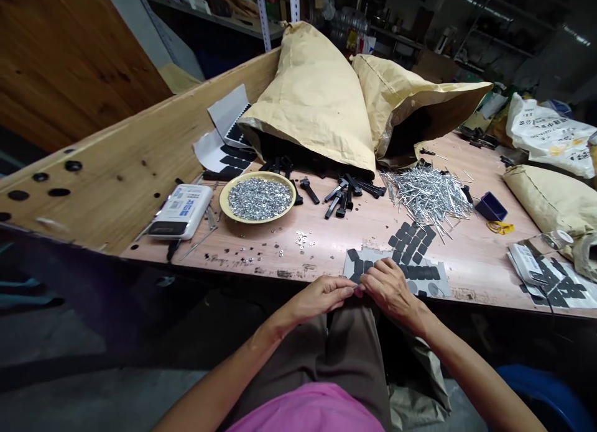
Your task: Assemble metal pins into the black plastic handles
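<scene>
Wood-grain tabletop (pixel 333 242) ran right across in front of me, two big tan sacks (pixel 317 90) gaping at the back. Pale yellow round bowl (pixel 259 220) sat off to my left. Thin flat grey sheet (pixel 443 288) lay at the near edge; looked light and bendy, best taken by a bare corner. My left hand (pixel 326 295) and right hand (pixel 388 286) met at the fingertips on its near side, fingers curled; couldn't tell whether they grasped anything tiny. Dark rounded-square pads (pixel 423 272) lay on the sheet, more just past its far edge. Judged them very light, thin, softish, maybe tacky, hardly fragile; pinch by opposite edges. Smallest: silver metal washers (pixel 259 199), filling the bowl.
</scene>
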Tool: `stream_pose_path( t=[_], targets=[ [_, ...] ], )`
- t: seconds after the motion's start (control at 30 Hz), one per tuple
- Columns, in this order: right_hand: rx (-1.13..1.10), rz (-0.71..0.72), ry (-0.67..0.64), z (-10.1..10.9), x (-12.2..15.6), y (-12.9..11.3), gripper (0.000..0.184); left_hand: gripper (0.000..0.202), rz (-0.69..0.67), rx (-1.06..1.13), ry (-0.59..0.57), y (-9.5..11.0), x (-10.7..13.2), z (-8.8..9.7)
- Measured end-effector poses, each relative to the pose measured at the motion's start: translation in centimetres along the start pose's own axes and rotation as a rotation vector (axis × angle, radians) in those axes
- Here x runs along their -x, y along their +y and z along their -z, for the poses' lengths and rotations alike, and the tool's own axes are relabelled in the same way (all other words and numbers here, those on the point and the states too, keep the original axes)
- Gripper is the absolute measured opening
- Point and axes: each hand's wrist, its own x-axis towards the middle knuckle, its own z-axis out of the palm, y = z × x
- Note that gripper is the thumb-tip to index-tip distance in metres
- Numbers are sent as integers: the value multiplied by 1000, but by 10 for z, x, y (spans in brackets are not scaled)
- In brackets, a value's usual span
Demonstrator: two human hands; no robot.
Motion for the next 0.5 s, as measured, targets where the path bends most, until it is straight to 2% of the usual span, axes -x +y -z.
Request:
stream_pose_path(
  t=[0.03, 0.17, 0.33, 0.5],
  targets=[
    [-26, -56, 19, -3, 0, 0, 39, 48, 15, 47, 24, -1, -2, -2],
    [-132, -323, 92, -17, -4, 0, 45, 59, -27, 93, 243, -2, -12, -10],
    [-445, -448, 162, -25, -12, 5, 45, 63, 56, 213, 208, 4, -24, -5],
    [-709, -573, 174, -34, -16, 15, 44, 66, 92, 266, 184, 4, -33, 4]
  ],
)
